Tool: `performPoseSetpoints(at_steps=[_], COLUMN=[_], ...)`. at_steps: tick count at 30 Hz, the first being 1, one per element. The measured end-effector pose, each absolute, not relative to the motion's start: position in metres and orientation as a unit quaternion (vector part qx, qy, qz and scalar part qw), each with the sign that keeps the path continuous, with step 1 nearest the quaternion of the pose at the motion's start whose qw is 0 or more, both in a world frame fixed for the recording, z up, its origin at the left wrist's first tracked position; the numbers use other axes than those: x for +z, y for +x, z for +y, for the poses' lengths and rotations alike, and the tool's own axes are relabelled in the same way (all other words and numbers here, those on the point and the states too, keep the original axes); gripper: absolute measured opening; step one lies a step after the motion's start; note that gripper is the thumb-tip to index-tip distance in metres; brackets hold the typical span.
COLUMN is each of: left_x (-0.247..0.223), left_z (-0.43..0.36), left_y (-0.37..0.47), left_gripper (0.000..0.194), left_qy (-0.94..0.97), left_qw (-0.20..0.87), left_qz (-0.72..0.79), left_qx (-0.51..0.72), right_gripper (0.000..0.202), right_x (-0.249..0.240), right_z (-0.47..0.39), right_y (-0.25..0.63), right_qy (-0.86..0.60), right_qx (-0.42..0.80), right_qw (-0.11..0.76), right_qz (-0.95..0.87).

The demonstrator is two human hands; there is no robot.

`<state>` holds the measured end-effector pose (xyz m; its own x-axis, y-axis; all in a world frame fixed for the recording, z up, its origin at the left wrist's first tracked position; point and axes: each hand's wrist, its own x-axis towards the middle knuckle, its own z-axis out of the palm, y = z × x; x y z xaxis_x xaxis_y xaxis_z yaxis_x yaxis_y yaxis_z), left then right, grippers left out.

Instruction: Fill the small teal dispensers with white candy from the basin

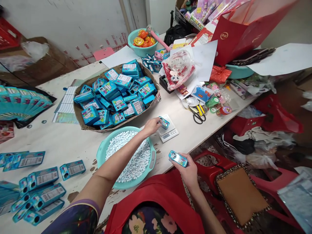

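Take the teal bowl [100, 154] as the centre of your clock. Your left hand [152, 126] is at two o'clock, its fingers pinching the end of one blue box [165, 123] over the digital scale [172, 134]; whether the box's weight rests on the plate, you can't tell from here. Your right hand [188, 170], at three o'clock, grips a second box [178, 158] past the table's edge, printed face up, a round patch at its far end.

For a fair reading, set the first box flat and central on the plate, then lift your fingers fully away and let the digits settle. Keep your sleeve and wrist off the scale. Hold the second box level; if that round patch is a hole, tipping it could spill what's inside.

The bowl itself is well filled with small white pellets [140, 156], and your left forearm crosses above it. At twelve o'clock, a cut-down carton [156, 100] holds a jumbled heap of blue boxes [119, 103]. Beyond it, just past twelve, a smaller teal basin [142, 51] holds orange toys [138, 41].
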<state>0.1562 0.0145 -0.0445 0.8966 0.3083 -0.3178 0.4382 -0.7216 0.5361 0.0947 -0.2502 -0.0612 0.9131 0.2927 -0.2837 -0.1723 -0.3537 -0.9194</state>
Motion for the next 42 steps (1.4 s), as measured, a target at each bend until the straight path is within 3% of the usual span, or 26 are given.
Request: performPoseSetpoints(at_steps=[17,21,26,28,30,36,42], left_x=[-0.061,-0.064,-0.061,-0.060,-0.063,-0.071,-0.023], left_z=[-0.015,-0.009,0.029,0.043,0.047,0.018,0.040], left_y=[0.174,0.171,0.153,0.144,0.140,0.153,0.070], left_gripper=[0.023,0.018,0.020,0.020,0.021,0.020,0.029], left_qy=[0.966,0.937,0.757,0.725,0.778,0.958,0.931], left_qw=[0.202,0.306,0.594,0.617,0.555,0.210,0.142], left_qz=[0.128,0.148,0.272,0.305,0.294,0.178,0.335], left_qx=[-0.101,-0.082,-0.009,0.013,0.011,-0.084,0.011], right_gripper=[0.038,0.039,0.039,0.039,0.040,0.041,0.045], right_x=[-0.062,-0.064,-0.065,-0.066,-0.068,-0.063,-0.053], right_z=[-0.248,-0.245,-0.242,-0.242,-0.241,-0.234,-0.226], right_y=[0.106,0.106,0.108,0.108,0.110,0.112,0.111], right_qy=[-0.799,-0.798,-0.798,-0.798,-0.801,-0.801,-0.822], right_qx=[0.198,0.197,0.190,0.189,0.190,0.205,0.183], right_qw=[0.566,0.568,0.570,0.570,0.566,0.560,0.536], right_qz=[-0.041,-0.047,-0.047,-0.046,-0.045,-0.056,-0.061])
